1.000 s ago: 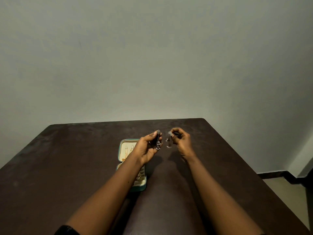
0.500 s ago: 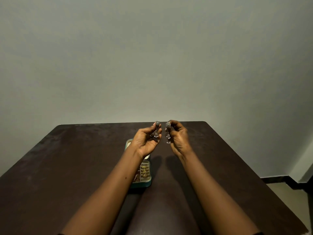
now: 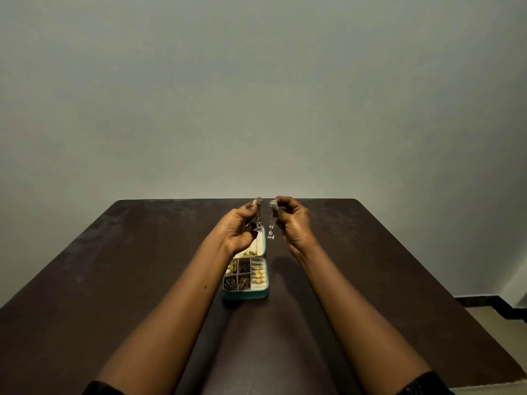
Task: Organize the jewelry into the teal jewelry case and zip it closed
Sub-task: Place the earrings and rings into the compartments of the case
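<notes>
Head view. Over the last second we see both hands rise from just above the case (image 3: 245,295) toward the far edge of the desk (image 3: 114,280). The left hand (image 3: 236,228) pinches one earring (image 3: 259,201) by its stud between thumb and fingertips. The right hand (image 3: 293,220) pinches the other earring (image 3: 273,204) likewise, and the two drops hang near each other but apart. The case lies open mid-desk between the forearms, its compartments largely filled. We judge the pair separated and ready for stowing; zipping remains.
</notes>
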`<action>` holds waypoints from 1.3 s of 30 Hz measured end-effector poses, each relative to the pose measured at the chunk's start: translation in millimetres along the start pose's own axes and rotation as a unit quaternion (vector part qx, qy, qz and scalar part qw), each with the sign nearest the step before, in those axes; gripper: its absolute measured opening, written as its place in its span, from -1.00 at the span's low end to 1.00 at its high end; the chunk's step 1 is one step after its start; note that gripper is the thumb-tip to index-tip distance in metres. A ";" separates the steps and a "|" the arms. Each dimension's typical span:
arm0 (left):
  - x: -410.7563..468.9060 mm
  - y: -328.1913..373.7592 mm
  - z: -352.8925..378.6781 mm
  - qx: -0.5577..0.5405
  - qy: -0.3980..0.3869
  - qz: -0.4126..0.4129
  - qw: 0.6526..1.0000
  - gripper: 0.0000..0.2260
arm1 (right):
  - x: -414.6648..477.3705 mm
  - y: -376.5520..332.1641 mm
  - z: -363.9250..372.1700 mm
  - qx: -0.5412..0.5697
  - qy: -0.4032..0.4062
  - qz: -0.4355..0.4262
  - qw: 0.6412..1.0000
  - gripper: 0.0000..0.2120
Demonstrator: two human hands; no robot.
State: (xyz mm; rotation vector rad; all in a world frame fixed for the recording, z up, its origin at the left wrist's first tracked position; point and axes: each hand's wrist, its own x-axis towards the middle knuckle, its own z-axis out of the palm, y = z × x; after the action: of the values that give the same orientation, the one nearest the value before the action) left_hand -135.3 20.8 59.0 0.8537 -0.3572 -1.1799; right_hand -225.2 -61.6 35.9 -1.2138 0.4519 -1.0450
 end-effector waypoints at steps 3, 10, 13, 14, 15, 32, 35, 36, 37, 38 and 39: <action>-0.2 6.5 -13.1 0.063 0.032 0.011 0.997 -0.81 | -1.9 -3.5 8.2 0.000 -0.018 0.002 1.000 -0.73; -7.7 17.7 -35.9 0.047 0.026 -0.003 0.999 -0.80 | -9.1 -4.7 27.9 0.050 -0.050 0.020 0.997 -0.76; -10.4 19.4 -42.3 0.027 0.022 -0.021 0.999 -0.79 | -12.6 -1.9 32.0 0.097 -0.052 0.043 0.993 -0.79; -11.3 19.9 -44.8 0.026 0.020 -0.025 0.999 -0.79 | -13.2 0.1 33.3 0.097 -0.051 0.049 0.993 -0.79; -11.7 20.2 -46.9 0.026 0.020 -0.027 0.999 -0.79 | -13.4 2.6 34.6 0.094 -0.049 0.055 0.993 -0.79; 3.4 -10.8 -81.3 0.106 0.110 -0.040 0.988 -0.79 | -17.3 51.0 38.0 -0.170 0.001 0.122 0.978 -0.68; 5.4 -11.8 -85.9 0.097 0.120 -0.042 0.987 -0.79 | -15.0 58.9 33.0 -0.260 -0.015 0.108 0.959 -0.66; 6.0 -11.7 -87.2 0.092 0.124 -0.042 0.987 -0.79 | -14.9 60.5 31.9 -0.281 -0.017 0.102 0.954 -0.66; 6.4 -11.5 -88.4 0.085 0.127 -0.043 0.987 -0.79 | -15.0 62.3 31.1 -0.297 -0.019 0.099 0.949 -0.65; 6.8 -11.6 -89.2 0.080 0.129 -0.043 0.987 -0.79 | -15.4 64.0 30.2 -0.313 -0.022 0.097 0.945 -0.65; 7.8 -12.0 -90.1 0.076 0.131 -0.044 0.987 -0.78 | -15.9 65.6 29.3 -0.330 -0.025 0.094 0.939 -0.64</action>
State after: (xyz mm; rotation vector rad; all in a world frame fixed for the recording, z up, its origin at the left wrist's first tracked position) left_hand -81.4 47.7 -9.6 1.1540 -0.1977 -1.1145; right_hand -183.5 -33.2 -17.7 -1.7426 0.9079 -0.7068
